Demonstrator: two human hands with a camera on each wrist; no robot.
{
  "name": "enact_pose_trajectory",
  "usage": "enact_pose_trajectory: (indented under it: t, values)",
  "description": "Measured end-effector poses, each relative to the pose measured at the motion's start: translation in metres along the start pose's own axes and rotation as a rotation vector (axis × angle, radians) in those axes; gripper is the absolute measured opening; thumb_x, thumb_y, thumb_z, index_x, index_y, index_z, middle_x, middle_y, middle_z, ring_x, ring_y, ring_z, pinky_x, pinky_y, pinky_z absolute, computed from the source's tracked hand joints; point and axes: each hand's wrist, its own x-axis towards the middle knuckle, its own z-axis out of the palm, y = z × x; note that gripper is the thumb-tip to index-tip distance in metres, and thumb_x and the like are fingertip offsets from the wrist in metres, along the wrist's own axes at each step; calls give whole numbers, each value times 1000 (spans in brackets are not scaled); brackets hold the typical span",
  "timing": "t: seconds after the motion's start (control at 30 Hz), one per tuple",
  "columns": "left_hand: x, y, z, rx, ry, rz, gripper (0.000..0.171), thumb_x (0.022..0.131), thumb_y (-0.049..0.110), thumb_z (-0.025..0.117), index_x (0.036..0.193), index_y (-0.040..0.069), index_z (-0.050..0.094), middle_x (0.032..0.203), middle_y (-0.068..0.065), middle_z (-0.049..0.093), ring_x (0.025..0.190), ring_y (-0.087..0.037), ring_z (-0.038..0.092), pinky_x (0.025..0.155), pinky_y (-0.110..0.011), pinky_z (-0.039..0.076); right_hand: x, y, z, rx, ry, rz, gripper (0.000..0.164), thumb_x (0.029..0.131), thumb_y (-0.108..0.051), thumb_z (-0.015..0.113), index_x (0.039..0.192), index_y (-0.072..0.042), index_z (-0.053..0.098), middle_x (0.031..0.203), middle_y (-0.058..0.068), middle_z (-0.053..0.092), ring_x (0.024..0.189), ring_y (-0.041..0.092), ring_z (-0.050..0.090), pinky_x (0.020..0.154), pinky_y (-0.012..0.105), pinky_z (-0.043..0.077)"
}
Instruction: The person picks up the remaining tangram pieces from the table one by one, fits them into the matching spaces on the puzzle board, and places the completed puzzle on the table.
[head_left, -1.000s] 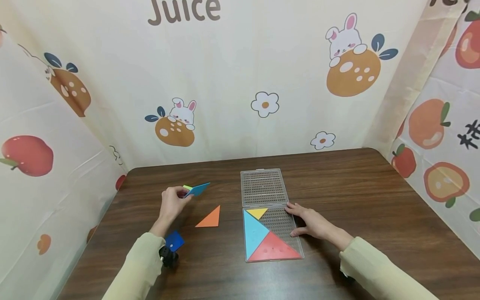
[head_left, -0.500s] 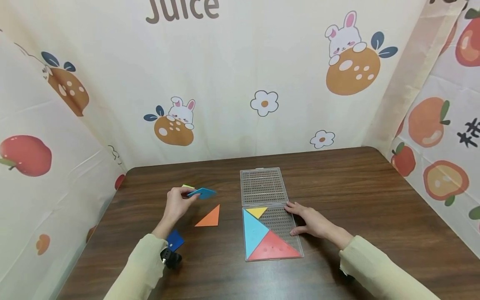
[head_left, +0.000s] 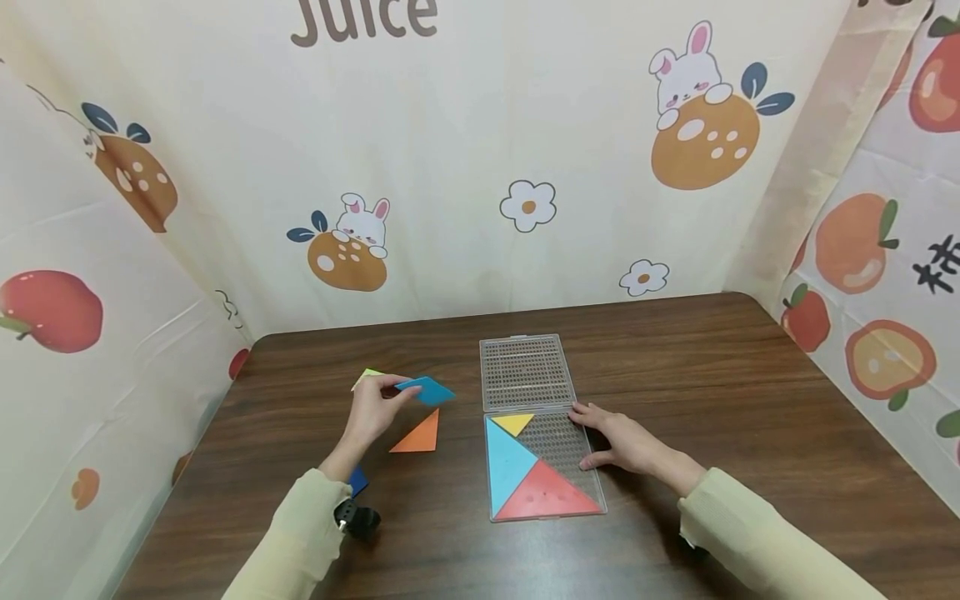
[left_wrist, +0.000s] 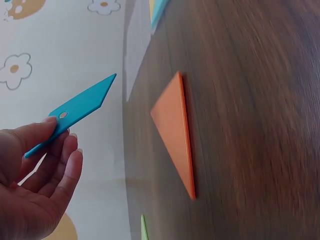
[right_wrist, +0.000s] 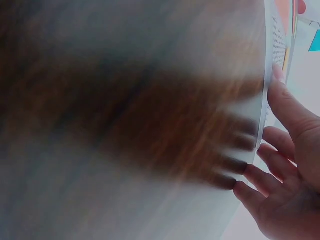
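Observation:
My left hand [head_left: 371,410] pinches a blue parallelogram tangram piece [head_left: 430,390] by one end, above the table. In the left wrist view the thumb lies on the piece's face near a small hole, the fingers behind. Below it an orange triangle [head_left: 420,433] lies flat. My right hand [head_left: 630,442] rests at the right edge of a clear hinged case [head_left: 558,446], fingers spread along it. Inside the case's near half are a light blue triangle [head_left: 508,467], a red triangle [head_left: 547,494] and a small yellow triangle [head_left: 513,423].
A yellow-green piece [head_left: 367,377] lies behind my left hand, partly hidden. Beside the left wrist is a dark blue piece [head_left: 358,481], also partly covered. The case's other half [head_left: 525,372] lies open towards the back. A printed curtain [head_left: 465,250] hangs behind the wooden table [head_left: 690,367].
My left hand has carried the blue parallelogram to the right, away from the yellow-green piece and towards the case, and the piece has tilted flatter. The right hand stays at the case edge.

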Motion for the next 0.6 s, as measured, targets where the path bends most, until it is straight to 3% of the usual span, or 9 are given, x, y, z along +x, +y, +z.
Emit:
enact_pose_trajectory:
  t: [0.37, 0.6]
  values:
    - [-1, 19, 22, -49, -63, -13, 15, 77, 14, 69, 85, 0, 69, 67, -3, 61, 57, -15, 51, 52, -25, 43, 2, -1, -1, -45, -10, -4, 73, 70, -34, 72, 126, 4, 45, 133, 22, 37, 120, 39, 34, 91, 49, 33]
    - [-3, 31, 38, -132, -121, -30, 15, 74, 10, 70, 85, -2, 68, 69, -7, 63, 64, -30, 60, 56, -29, 50, 3, -3, -6, -56, -22, -14, 71, 70, -34, 72, 124, 5, 47, 132, 21, 39, 119, 38, 36, 91, 48, 34]
